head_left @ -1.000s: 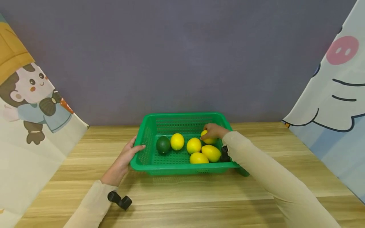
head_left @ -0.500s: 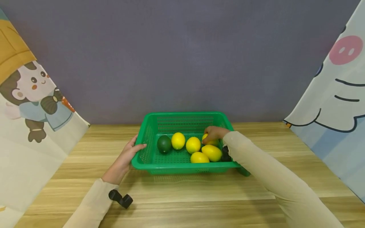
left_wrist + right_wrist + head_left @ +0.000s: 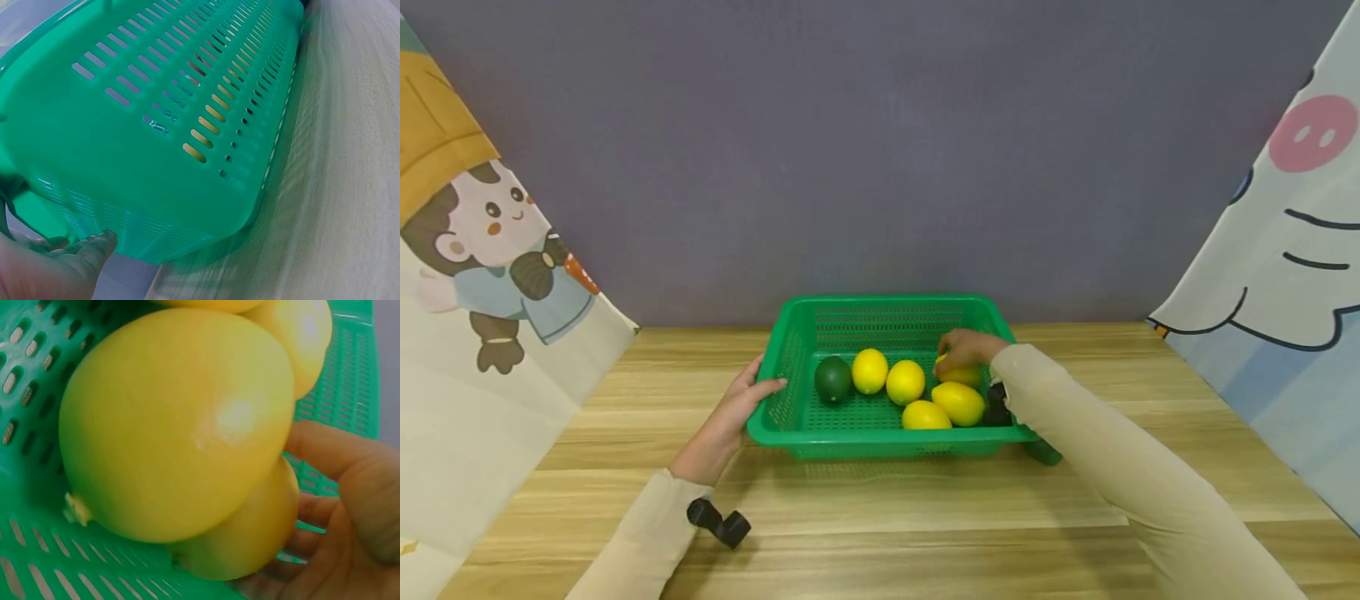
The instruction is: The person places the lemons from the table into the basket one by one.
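Wooden table (image 3: 880,517) across the lower frame, grey wall behind, cartoon curtains (image 3: 482,275) at left and right edges. Green basket (image 3: 820,317) at centre, holding five lemons and a dark green fruit (image 3: 832,379) at its left end. Left hand (image 3: 726,417) resting against the basket's left wall, fingers straight, thumb over the rim. Right hand (image 3: 964,348) inside at the right, curled around one lemon (image 3: 250,537), crowded by another lemon (image 3: 175,425) in the near wrist view. Small black object (image 3: 996,406) wedged in the right corner, unclear what
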`<state>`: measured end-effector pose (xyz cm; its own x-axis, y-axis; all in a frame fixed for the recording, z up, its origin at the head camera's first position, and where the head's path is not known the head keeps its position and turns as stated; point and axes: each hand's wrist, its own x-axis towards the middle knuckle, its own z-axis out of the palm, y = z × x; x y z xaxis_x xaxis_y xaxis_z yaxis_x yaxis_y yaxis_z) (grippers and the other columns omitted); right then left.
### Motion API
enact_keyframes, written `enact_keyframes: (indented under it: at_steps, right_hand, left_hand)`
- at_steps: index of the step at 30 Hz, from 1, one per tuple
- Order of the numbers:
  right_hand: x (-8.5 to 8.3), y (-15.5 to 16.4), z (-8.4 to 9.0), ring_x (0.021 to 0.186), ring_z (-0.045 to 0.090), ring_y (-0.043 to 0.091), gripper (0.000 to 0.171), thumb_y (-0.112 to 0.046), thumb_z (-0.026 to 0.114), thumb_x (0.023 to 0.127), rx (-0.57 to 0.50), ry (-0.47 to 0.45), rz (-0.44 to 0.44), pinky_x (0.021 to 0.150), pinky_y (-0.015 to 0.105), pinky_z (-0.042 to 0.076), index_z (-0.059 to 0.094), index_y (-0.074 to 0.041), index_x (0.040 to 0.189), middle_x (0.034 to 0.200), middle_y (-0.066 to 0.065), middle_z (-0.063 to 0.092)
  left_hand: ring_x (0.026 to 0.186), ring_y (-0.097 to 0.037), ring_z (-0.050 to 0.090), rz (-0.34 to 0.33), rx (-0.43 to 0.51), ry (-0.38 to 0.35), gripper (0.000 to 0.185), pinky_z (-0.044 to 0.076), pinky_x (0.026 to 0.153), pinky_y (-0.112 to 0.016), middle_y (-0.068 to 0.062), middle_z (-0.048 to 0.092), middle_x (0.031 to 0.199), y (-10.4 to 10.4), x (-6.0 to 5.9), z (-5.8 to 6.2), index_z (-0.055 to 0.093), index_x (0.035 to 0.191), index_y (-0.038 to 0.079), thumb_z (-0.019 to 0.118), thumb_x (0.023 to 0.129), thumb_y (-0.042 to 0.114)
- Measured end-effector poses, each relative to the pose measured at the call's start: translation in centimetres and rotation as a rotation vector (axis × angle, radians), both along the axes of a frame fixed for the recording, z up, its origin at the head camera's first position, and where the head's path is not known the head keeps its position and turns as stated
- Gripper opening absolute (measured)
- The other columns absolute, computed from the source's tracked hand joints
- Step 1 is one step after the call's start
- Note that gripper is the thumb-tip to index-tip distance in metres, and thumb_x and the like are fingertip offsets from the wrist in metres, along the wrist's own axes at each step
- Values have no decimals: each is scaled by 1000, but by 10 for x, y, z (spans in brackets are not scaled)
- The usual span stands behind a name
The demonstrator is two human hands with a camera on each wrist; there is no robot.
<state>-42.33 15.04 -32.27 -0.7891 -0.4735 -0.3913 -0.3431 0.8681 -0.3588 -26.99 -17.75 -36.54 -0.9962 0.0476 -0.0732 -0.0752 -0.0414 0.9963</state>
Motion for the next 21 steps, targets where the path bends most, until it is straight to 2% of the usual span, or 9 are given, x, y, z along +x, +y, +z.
enact_keyframes:
  at_steps: [7, 12, 16, 21]
  right_hand:
    - [-4, 10, 20, 124, 43, 38, 57, -29, 56, 94, -92, 17, 52, 97, 47, 42, 40, 4, 137, 140, 24, 40]
    - [-10, 24, 45, 129, 36, 39, 57, -31, 53, 96, -202, -10, 49, 101, 53, 37, 37, 1, 140, 142, 23, 38]
    - [-11, 36, 64, 130, 36, 37, 54, -33, 52, 96, -292, 15, 44, 102, 54, 35, 40, -2, 139, 142, 19, 39]
    - [-8, 53, 80, 130, 36, 36, 51, -35, 50, 97, -355, 42, 30, 102, 55, 35, 44, -4, 137, 141, 16, 41]
  left_hand:
    - [91, -16, 61, 2, 5, 2, 67, 54, 77, -31, -21, 41, 128, 1, -1, 0, 8, 153, 12, 45, 96, 12]
    - [93, -16, 60, 5, -5, -7, 68, 53, 77, -30, -23, 38, 131, 1, -1, 1, 7, 153, 13, 45, 97, 13]
    - [95, -17, 58, 11, -10, -16, 68, 53, 78, -30, -23, 34, 135, 0, 0, 1, 6, 153, 14, 45, 97, 14]
    - [97, -17, 58, 10, -5, -18, 68, 53, 80, -32, -24, 33, 136, 1, 0, 2, 6, 153, 14, 45, 97, 14]
